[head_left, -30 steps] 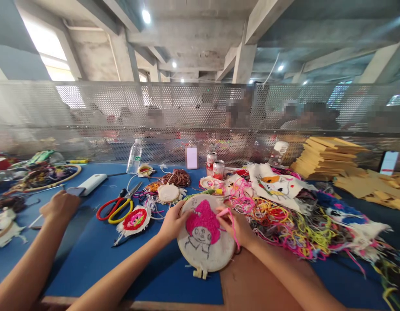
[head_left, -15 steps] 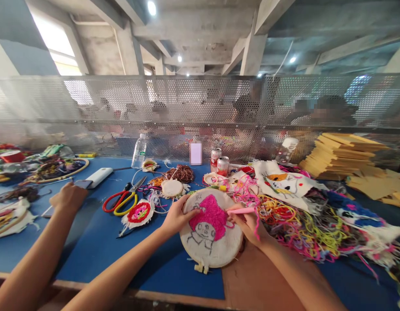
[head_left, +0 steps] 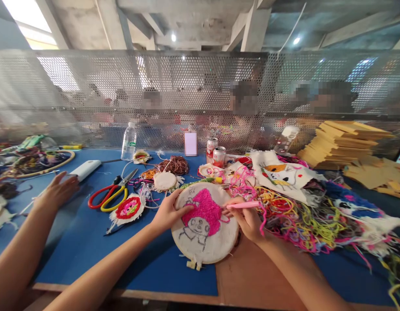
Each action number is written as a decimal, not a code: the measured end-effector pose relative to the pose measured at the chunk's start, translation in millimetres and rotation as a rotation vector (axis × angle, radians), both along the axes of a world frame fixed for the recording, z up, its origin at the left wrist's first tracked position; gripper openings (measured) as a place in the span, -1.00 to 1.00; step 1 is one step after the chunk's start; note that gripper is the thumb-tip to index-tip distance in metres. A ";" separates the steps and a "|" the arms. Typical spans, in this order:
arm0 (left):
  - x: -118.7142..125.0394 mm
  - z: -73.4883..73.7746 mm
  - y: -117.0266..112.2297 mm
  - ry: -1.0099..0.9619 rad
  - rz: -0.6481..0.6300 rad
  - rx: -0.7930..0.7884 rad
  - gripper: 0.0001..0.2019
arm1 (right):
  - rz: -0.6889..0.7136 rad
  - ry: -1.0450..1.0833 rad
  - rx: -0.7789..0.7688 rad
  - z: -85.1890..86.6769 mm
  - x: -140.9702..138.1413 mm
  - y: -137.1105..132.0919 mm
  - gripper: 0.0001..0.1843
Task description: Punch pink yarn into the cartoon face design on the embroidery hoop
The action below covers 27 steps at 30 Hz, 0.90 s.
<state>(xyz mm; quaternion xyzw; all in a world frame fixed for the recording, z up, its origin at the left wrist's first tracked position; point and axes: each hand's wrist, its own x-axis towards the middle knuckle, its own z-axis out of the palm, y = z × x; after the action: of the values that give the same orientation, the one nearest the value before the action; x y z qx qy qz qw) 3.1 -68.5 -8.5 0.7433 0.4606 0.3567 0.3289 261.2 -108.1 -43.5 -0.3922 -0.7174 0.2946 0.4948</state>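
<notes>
My left hand (head_left: 169,211) is closed on the upper left rim of a round embroidery hoop (head_left: 193,246), its thumb lying over the fabric. The white cloth carries a drawn character with a hood filled in magenta yarn loops (head_left: 208,207). On the hoop's right side, my right hand (head_left: 247,222) pinches a pink punch needle (head_left: 250,204), its tip at the edge of the magenta patch. Magenta yarn (head_left: 262,222) hangs from the back end of the tool. The hoop is tilted up towards me, with its screw clamp (head_left: 193,263) at the bottom.
Another person's hand (head_left: 59,190) reaches in at left beside a white oblong device (head_left: 86,169). Scissors (head_left: 113,192), a bottle (head_left: 129,142) and cans (head_left: 219,157) stand or lie beyond. Tangled yarn (head_left: 293,216) covers the right side, before stacked yellow boards (head_left: 342,144).
The view has shifted, so the table's things sit farther left and higher. The other person's hand has opened its fingers and left the dark phone. My hands keep their grips.
</notes>
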 end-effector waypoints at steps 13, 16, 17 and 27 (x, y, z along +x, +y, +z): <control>2.0 2.5 -1.0 0.024 -0.002 0.003 -0.66 | -0.009 -0.040 0.085 -5.0 1.3 2.9 -0.83; 1.7 2.9 -1.8 0.028 -0.002 0.018 -0.66 | 0.002 -0.119 0.187 -2.2 0.7 3.0 -0.87; 1.5 3.2 -2.3 0.029 -0.001 0.021 -0.66 | 0.000 -0.164 0.223 -0.6 -0.2 3.0 -0.88; 1.2 3.6 -4.9 0.020 0.018 0.035 -0.65 | -0.106 -0.282 0.231 3.8 -11.1 3.0 -0.90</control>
<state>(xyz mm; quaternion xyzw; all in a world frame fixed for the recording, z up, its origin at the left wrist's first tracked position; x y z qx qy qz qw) 4.3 -73.4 -4.9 0.7484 0.4642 0.3598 0.3081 250.1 -105.1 -39.7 -0.4074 -0.7870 0.1260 0.4457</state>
